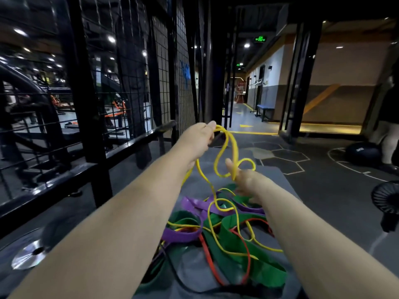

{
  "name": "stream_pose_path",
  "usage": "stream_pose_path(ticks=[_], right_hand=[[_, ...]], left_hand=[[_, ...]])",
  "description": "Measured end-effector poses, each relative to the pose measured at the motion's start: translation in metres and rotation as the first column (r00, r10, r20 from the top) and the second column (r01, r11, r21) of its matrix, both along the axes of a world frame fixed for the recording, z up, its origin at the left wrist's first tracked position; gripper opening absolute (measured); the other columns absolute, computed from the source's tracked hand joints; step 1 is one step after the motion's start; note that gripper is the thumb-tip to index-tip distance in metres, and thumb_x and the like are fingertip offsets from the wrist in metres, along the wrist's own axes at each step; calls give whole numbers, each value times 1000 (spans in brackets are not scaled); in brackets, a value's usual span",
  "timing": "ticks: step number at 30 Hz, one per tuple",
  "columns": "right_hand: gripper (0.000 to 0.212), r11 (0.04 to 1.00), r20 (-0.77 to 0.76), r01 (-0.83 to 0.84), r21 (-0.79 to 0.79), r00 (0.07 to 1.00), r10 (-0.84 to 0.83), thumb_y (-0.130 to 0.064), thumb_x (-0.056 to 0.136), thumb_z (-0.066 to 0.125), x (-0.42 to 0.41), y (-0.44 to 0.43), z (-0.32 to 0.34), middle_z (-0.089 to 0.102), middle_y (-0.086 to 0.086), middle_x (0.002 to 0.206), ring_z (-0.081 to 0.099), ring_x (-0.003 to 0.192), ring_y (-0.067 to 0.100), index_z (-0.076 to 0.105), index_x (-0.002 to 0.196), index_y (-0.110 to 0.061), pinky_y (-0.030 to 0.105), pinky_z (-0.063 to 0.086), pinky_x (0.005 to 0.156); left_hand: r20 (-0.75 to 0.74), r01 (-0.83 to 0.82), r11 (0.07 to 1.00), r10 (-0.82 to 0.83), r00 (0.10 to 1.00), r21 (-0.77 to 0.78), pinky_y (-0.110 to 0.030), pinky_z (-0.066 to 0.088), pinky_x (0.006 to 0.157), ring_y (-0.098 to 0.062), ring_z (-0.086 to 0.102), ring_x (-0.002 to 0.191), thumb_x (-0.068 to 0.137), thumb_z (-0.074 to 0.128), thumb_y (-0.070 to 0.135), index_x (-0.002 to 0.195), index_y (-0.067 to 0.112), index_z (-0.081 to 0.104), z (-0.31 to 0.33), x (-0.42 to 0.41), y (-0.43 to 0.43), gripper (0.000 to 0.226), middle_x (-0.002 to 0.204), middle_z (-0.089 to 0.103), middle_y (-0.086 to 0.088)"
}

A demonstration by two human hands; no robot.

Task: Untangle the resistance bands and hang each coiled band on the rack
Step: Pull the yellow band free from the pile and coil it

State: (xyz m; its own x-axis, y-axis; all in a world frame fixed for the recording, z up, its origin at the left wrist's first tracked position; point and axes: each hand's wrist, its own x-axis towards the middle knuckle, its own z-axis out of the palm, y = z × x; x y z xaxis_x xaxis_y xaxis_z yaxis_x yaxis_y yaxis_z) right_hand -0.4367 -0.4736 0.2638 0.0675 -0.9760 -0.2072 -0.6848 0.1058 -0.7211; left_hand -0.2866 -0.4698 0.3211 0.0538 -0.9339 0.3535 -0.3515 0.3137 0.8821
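A thin yellow band (232, 145) is lifted in loops above a tangled pile. My left hand (199, 137) grips its top loop, raised highest. Lower and to the right, my right hand (246, 180) pinches another part of the same yellow band, where two loops cross. The rest of the yellow band trails down into the pile, which holds wide green bands (237, 238), purple bands (183, 235) and a thin red band (210, 260). The pile lies on a grey mat (278, 182). A black wire-grid rack (133, 83) stands to the left.
A black rail (64, 182) runs along the left below the grid. A silver disc (29, 254) lies at lower left. A black fan (387, 199) and a dark ball (362, 153) sit on the floor at right, beside a standing person (388, 117).
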Motion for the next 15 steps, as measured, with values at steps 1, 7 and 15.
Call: stream_pose_path(ticks=[1,7,15], right_hand=[[58,994,-237,-9,-110,971,-17,-50,103,30,-5,-3,-1,57,19,132,53,123,35,56,128,-4,42,41,99],[69,984,-423,147,-96,889,-174,-64,99,21,-43,-14,-15,64,14,104,59,100,31,60,100,-7,36,45,92],[38,811,277,151,-565,961,14,-8,85,53,-10,-1,19,61,3,123,54,116,23,64,119,-23,35,45,94]], left_hand=[[-6,-2,1000,2,1000,9,-27,25,48,-13,30,50,103,38,38,70,18,43,1,3,-1,39,59,35,4],[123,-67,998,66,990,6,-30,26,53,-15,34,55,100,39,44,70,19,47,0,23,-11,40,63,40,3],[149,-32,999,25,988,39,-37,36,73,-21,41,69,94,45,47,67,22,50,-13,15,-14,38,67,45,1]])
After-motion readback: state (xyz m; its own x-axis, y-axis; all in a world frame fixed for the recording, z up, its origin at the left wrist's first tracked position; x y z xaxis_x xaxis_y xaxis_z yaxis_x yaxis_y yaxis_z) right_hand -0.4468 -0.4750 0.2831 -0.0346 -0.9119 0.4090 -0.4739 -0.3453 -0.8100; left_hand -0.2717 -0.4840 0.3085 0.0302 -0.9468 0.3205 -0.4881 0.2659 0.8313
